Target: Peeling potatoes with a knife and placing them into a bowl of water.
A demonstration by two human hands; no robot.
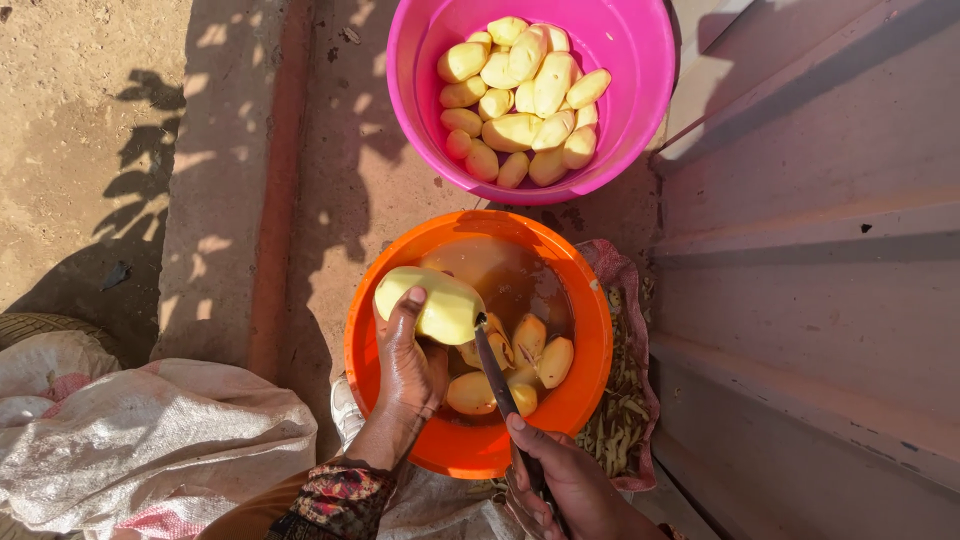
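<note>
The left hand (pixel 408 362) cups a nearly bare potato (pixel 432 305) over the orange bucket (pixel 368 345), thumb pressed on top. The right hand (pixel 572 480) is closed around a knife (pixel 497 375), its tip touching the potato's lower edge. Best to keep the blade shallow and turn the potato toward it; any skin left underneath is probably hidden.

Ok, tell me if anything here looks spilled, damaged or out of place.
Nothing is damaged or tipped. The only loose mess is the heap of peelings on the cloth beside the orange bucket. The left hand holds a peeled potato, the right hand a knife; the pink bucket stands upright.
</note>
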